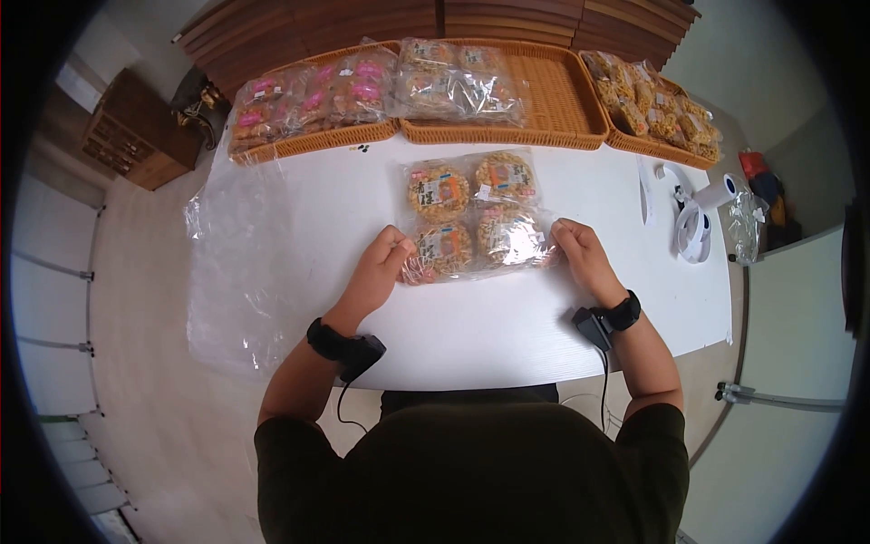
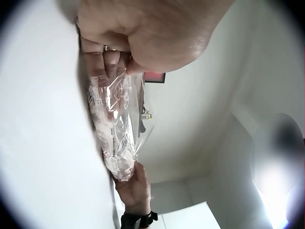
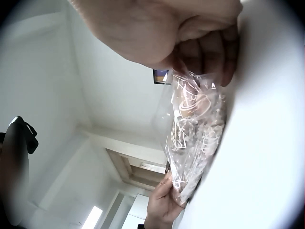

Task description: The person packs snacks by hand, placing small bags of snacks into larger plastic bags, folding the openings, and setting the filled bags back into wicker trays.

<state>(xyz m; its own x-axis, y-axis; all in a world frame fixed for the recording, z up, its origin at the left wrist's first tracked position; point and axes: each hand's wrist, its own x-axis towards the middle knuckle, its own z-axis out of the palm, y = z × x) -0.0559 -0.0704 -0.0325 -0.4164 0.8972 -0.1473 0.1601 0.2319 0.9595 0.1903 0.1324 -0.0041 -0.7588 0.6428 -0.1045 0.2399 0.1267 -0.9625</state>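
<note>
Fingers of the left hand (image 1: pixel 381 265) and right hand (image 1: pixel 587 258) were clamped on the near corners of a clear bag (image 1: pixel 475 218) of four round snacks, held at the white table (image 1: pixel 344 213). Beyond it, three wicker trays (image 1: pixel 560 91) were lined up.

The held bag (image 1: pixel 473 238) has labels (image 1: pixel 439 191) partly too small to read.

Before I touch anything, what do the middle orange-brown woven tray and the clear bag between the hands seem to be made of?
The orange-brown tray looks like wicker or plastic rattan, faintly glossy: the weave shows, the fibre does not. The clear bag seems thin, shiny plastic film: it wrinkles, glints and shows round packs inside.
</note>
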